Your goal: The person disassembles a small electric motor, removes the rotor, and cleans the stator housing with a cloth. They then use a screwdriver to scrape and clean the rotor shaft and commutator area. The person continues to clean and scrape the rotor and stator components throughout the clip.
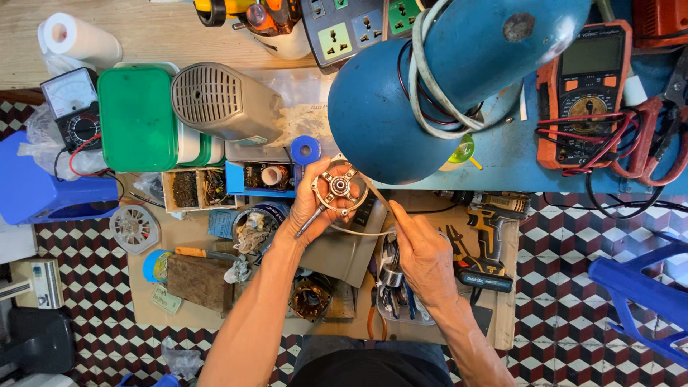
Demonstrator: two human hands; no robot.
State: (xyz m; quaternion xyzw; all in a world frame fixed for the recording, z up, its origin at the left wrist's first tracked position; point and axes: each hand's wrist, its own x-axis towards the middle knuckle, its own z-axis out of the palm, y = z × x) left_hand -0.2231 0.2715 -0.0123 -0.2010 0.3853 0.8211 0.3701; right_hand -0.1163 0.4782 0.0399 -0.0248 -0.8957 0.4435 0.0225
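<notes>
Head view: left hand [309,204] fingers curled around round metal motor cover [340,188]; right hand [424,252] pinching thin tool [378,199] touching cover.

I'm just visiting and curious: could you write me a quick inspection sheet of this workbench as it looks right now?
Surface: cardboard sheet on a patterned tile floor, crowded.
Job's things: round metal motor end cap held up in the left hand; thin metal rod held by the right hand, tip at the cap.
Clutter: cordless drill, green-lidded box, grey vented housing, wood block.
Grippers: both hands closed on their items.
Cables: red and black probe leads at the orange multimeter; white cord looped on the blue desk lamp.
Surroundings: blue plastic stools either side; power strip at top.
</notes>
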